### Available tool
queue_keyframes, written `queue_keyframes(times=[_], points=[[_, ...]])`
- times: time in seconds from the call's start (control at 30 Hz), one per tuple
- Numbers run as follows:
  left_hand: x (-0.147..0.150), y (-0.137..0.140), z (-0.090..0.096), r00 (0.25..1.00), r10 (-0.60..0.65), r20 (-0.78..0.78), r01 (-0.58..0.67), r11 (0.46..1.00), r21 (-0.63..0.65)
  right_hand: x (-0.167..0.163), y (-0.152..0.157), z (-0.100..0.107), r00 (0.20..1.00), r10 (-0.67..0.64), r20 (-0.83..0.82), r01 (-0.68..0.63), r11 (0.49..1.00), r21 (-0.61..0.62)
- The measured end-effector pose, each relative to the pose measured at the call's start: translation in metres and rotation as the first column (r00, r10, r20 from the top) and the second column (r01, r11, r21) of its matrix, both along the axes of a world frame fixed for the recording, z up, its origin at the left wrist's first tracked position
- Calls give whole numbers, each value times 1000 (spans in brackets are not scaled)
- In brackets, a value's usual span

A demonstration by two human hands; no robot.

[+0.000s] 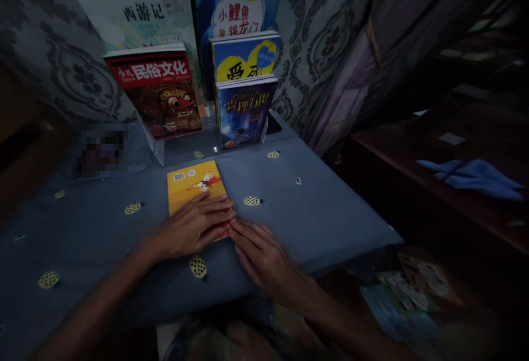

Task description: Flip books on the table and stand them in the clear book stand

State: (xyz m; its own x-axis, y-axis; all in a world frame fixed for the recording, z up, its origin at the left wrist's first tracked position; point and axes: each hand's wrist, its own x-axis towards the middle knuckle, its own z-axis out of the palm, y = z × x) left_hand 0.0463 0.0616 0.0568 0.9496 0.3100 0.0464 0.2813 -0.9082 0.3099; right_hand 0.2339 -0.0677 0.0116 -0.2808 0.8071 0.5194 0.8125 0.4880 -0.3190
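A yellow book [182, 189] lies on the cloth-covered table, its barcode and a small white-and-red figure showing at the top. Across its lower part rests my left hand [200, 220], open with the fingers laid flat and hiding much of the cover. My right hand [262, 253] is beside the book's lower right edge. Its fingers are stretched out close together, and the fingertips touch the edge near my left fingertips. A strip of red shows on the book between the two hands.
Behind stands a clear display rack [157, 150] with a red-topped book [165, 96], a dark blue book [243, 110] and a blue-and-yellow book [243, 55]. The table [322, 212] ends at the right. Several flat picture items [405, 289] lie lower down; a blue cloth [475, 176] lies further right.
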Motion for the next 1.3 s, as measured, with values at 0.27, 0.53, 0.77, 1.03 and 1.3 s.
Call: queue_keyframes(times=[0.27,0.53,0.77,1.03,1.3], points=[[-10,-29,-24,995,100,7,-100,990,96,0,0,2,1000,13,-12,-12,1000,12],[-9,-40,-40,988,151,27,-154,966,210,3,0,-2,999,44,-2,-44,998,52],[-16,-41,-36,979,205,0,-202,965,167,5,3,-8,998,61,32,-65,990,123],[-30,-27,-26,983,185,8,-185,981,55,5,3,-9,997,73,22,-75,990,118],[-47,26,-33,942,336,-3,-335,941,46,9,3,-10,994,80,73,-91,984,154]])
